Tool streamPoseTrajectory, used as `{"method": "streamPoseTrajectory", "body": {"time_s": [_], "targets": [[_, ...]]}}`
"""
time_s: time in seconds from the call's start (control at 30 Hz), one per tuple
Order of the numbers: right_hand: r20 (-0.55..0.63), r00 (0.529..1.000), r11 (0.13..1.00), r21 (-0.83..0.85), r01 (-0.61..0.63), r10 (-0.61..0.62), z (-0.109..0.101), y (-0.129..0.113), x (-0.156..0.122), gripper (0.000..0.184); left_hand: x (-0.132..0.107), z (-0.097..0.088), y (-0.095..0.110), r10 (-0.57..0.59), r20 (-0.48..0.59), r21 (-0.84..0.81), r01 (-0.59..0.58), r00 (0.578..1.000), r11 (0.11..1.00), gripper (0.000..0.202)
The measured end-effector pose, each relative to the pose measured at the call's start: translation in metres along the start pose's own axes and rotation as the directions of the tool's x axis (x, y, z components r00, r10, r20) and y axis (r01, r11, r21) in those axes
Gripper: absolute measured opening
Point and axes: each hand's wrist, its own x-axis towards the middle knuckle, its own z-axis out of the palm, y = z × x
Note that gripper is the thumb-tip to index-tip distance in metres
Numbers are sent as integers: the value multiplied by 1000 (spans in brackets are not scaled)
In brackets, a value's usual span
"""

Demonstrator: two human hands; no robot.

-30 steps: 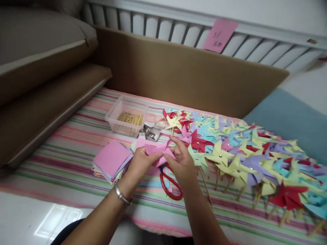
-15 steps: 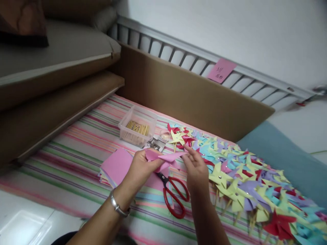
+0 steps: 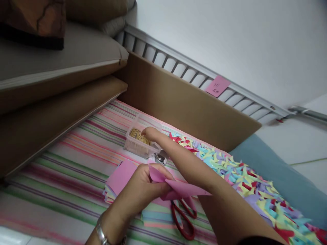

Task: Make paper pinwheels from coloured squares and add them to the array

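My left hand (image 3: 143, 189) pinches a folded pink paper pinwheel (image 3: 176, 187) above the striped cloth (image 3: 76, 153). My right hand (image 3: 149, 132) reaches far forward into a clear plastic box (image 3: 139, 143) of thin wooden sticks (image 3: 138, 135); its fingertips dip among the sticks and I cannot see whether they hold one. A stack of coloured paper squares (image 3: 120, 177), pink on top, lies just left of my left hand. Red-handled scissors (image 3: 182, 217) lie on the cloth under my right forearm.
A big spread of finished paper pinwheels (image 3: 245, 190) covers the cloth to the right. A small metal object (image 3: 161, 158) sits beside the box. A brown cardboard panel (image 3: 189, 105) stands behind, with a white railing carrying a pink note (image 3: 217, 85). Cushions (image 3: 58, 68) rise at left.
My right hand left the pink pinwheel and reached forward into the stick box. My left hand alone keeps the pinwheel. The view tilted up and left.
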Motion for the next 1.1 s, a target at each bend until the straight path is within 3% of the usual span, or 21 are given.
{"method": "streamPoseTrajectory", "body": {"time_s": [0.2, 0.47, 0.73, 0.9, 1.0, 1.1], "targets": [[94, 990, 985, -146, -87, 101, 12, -2, 46, 31, 0, -7, 8, 16, -2, -68, -16, 1000, 998, 8], [138, 981, 965, -243, -97, 134, 17, -5, 65, 32, 2, -8, 13, -27, -43, -104, 22, 999, 994, 11], [122, 988, 961, -270, -61, 97, 14, -8, 58, 32, 7, -12, 5, 23, -42, -108, -27, 999, 994, 5], [48, 998, 963, -266, -31, 46, 8, -5, 48, 31, 9, -17, 0, 47, -69, -44, -50, 997, 998, 6], [-30, 999, 968, -250, -25, 19, -6, -1, 37, 31, 9, -26, 2, 91, -146, 8, -90, 985, 996, 10], [-113, 994, 976, -216, -22, -3, -28, 8, 19, 25, 8, -38, 6, 164, -286, 70, -150, 944, 986, 8]]}}
